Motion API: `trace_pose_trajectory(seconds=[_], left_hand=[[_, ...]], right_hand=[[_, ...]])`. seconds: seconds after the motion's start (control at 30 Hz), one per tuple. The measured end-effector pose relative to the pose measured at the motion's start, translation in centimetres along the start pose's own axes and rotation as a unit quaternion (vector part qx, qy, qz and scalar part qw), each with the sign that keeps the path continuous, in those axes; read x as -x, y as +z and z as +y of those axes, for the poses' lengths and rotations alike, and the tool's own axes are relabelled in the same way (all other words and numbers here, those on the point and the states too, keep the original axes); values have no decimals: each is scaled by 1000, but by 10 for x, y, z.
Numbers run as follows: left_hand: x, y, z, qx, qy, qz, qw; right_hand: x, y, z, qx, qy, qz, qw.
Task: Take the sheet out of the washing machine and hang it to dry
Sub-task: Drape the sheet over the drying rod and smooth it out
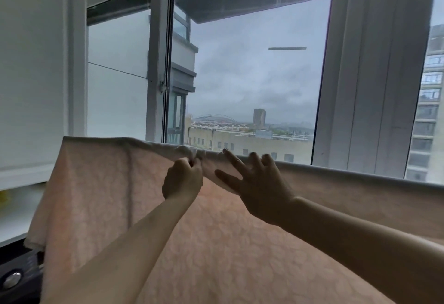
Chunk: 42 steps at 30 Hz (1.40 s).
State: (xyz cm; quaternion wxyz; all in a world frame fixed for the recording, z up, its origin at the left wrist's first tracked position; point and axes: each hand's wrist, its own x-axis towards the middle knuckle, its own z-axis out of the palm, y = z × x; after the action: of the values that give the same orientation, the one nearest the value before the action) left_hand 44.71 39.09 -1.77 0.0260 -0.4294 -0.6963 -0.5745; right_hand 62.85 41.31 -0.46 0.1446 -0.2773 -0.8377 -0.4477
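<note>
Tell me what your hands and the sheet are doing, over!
Left hand pinching sheet top edge. Right hand open, fingers spread on it. Sheet draped, hanging. Nothing blocking.

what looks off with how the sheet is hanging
The sheet is bunched at its top edge, just above the left hand, which pinches the puckered fabric there. The right hand lies open beside it. To the right of the hands the edge runs smooth.
</note>
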Motion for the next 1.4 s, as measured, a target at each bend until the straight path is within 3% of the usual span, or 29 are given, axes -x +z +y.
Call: trace_pose_trajectory(seconds=[0.2, 0.47, 0.63, 0.93, 1.17, 1.4], left_hand=[[-21, -18, 16, 57, -42, -25, 997], [-24, -20, 22, 54, -102, -46, 992], [-30, -22, 20, 73, -64, -54, 994], [-23, -30, -2, -143, 73, 11, 987], [-17, -30, -17, -181, 87, 0, 980], [-15, -30, -25, -164, 100, 0, 981]], right_hand=[[3, 2, 3, 10, 8, 15, 1000], [1, 1, 3, 13, 5, 21, 1000], [1, 3, 6, 12, 1, 12, 1000], [-1, 3, 6, 19, -8, 19, 1000], [-5, 2, -4, 9, 12, 39, 999], [-14, -2, -9, 5, 20, -12, 1000]])
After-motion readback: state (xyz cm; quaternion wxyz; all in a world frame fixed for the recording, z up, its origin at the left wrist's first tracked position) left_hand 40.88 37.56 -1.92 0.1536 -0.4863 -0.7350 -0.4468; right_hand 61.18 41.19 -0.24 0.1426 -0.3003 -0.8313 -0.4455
